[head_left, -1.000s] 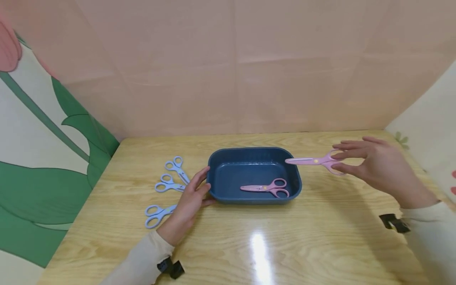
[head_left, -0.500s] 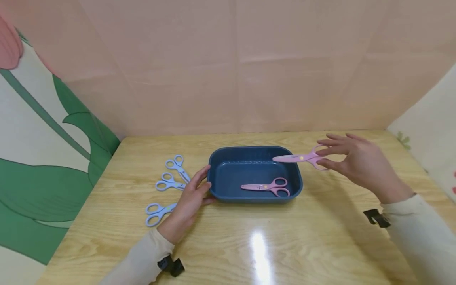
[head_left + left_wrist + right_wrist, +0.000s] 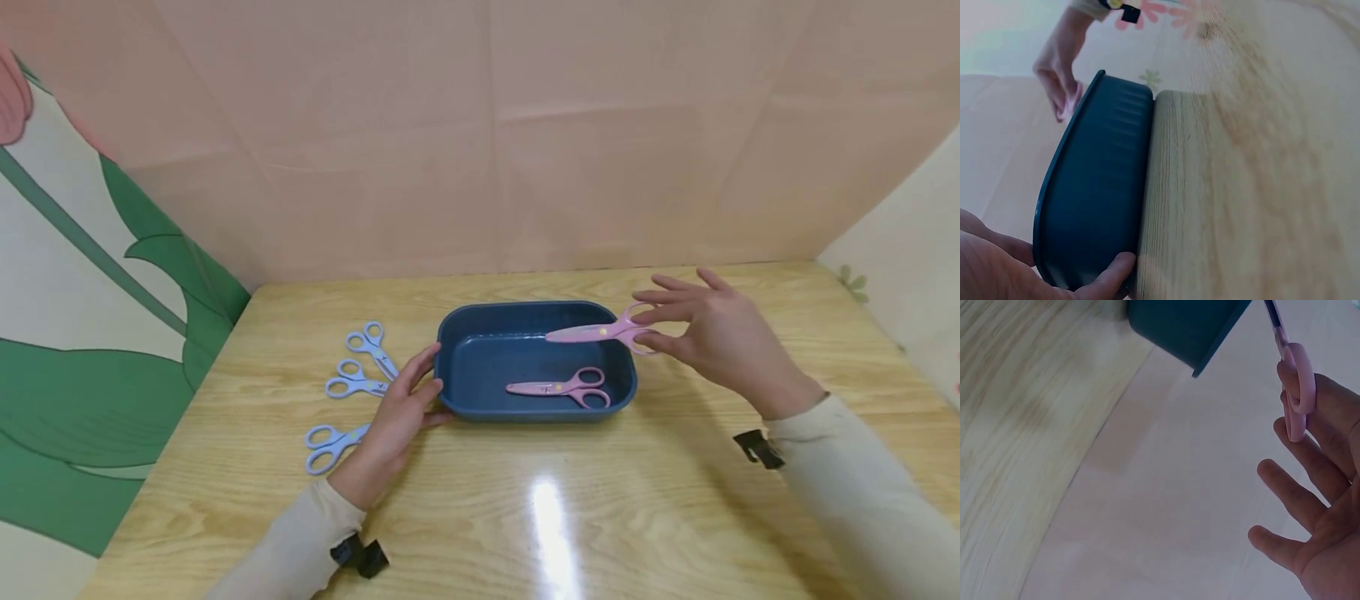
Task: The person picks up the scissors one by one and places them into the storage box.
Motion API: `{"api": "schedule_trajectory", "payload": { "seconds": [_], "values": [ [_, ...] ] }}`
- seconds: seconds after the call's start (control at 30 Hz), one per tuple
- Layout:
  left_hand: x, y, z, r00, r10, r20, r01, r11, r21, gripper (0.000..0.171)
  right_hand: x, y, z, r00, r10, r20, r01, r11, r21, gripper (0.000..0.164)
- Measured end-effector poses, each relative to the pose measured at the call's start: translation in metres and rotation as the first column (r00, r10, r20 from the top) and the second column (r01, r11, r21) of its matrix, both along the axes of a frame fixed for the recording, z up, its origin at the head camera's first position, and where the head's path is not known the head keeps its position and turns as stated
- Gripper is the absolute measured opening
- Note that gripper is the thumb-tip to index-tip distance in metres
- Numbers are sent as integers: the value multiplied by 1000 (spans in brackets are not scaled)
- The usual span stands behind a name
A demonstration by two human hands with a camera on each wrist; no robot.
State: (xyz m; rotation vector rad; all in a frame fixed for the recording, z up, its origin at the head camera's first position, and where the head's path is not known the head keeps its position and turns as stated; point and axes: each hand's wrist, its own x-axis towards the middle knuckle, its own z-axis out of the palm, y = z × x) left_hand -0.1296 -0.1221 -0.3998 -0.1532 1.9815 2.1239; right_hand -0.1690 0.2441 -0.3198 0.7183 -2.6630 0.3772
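Observation:
My right hand (image 3: 720,342) pinches a pair of pink scissors (image 3: 592,333) by its finger loops, blades shut and pointing left over the right part of a dark blue bin (image 3: 480,415). The hand's other fingers are spread, as the right wrist view shows. A second pair of pink scissors (image 3: 551,388) lies flat inside the bin near its front wall, loops to the right. My left hand (image 3: 393,421) grips the bin's left end, with fingers at the rim and low on the outer wall (image 3: 1094,187).
Three pairs of blue scissors lie left of the bin: a rear pair (image 3: 372,346), a middle pair (image 3: 352,381) and a front pair (image 3: 330,447). My left hand partly covers the front pair. The wood-grain table (image 3: 480,517) meets a pinkish backdrop (image 3: 495,167) behind.
My right hand has moved left with the pink scissors, bringing the blades from the bin's right rim to over its inside. My left hand stays at the bin's left end.

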Motion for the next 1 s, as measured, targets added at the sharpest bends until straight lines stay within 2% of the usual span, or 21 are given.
{"api": "schedule_trajectory", "payload": {
  "seconds": [0.3,0.73,1.0],
  "values": [
    [0,0,3,1000,0,2,0,1000,-4,50,-2,-11,-3,999,15,48,-16,1000,22,29],
    [1,0,4,1000,-3,-6,3,1000,-5,51,-6,-23,-8,991,-15,130,5,997,78,25],
    [2,1,3,1000,-10,-17,10,1000,5,51,-10,-27,-18,994,15,104,-29,989,142,22]
  ]
}}
